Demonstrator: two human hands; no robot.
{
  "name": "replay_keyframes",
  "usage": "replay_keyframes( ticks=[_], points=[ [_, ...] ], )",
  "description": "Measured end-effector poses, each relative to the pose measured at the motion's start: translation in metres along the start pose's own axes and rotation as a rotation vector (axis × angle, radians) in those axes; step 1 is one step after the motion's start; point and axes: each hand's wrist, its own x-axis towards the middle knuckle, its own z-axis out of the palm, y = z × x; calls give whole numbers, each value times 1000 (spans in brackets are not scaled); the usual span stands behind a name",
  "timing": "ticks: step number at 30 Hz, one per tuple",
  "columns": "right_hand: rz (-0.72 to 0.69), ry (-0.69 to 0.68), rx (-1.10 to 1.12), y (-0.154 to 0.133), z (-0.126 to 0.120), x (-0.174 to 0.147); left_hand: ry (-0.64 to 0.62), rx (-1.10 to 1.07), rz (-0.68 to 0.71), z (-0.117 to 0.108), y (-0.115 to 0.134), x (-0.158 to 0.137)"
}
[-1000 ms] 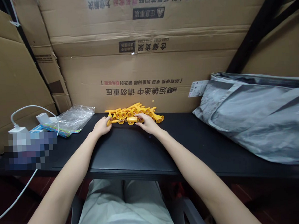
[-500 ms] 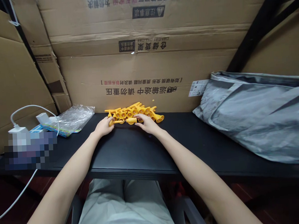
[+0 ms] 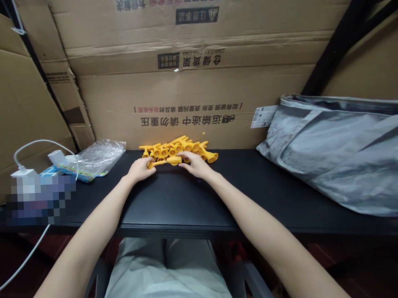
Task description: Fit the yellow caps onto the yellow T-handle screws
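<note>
My left hand [image 3: 140, 169] is closed, its fingertips pinching the rounded end of a yellow plastic stem piece [image 3: 159, 163]. Pinched between thumb and fingers of my right hand [image 3: 195, 165] is a wider, ribbed yellow plastic piece [image 3: 174, 160]. The stem's tip points at the ribbed piece and meets it or nearly so; whether they are joined I cannot tell. Just behind both hands lies a pile of yellow trumpet-shaped plastic pieces [image 3: 185, 145], their flared open ends mostly facing me, partly covered by my fingers.
The pile rests on a black table [image 3: 175, 202] against a printed cardboard sheet [image 3: 189, 88]. To the left are a clear plastic bag [image 3: 102, 157], a white charger [image 3: 25, 179] with a cable, and a blurred-out object. A grey fabric bag [image 3: 344, 156] takes up the right side.
My left hand has shifted slightly right and the stem piece has tilted, narrowing the gap to the ribbed piece. My right hand has barely moved.
</note>
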Motion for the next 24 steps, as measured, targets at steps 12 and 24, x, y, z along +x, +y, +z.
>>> replay_keyframes(
  ticks=[12, 24],
  points=[
    [69, -86, 97, 2, -1, -1, 38, 21, 66, -2, -2, 0],
    [-159, 3, 112, -4, -6, 3, 54, -32, 31, 2, -5, 0]
  ],
)
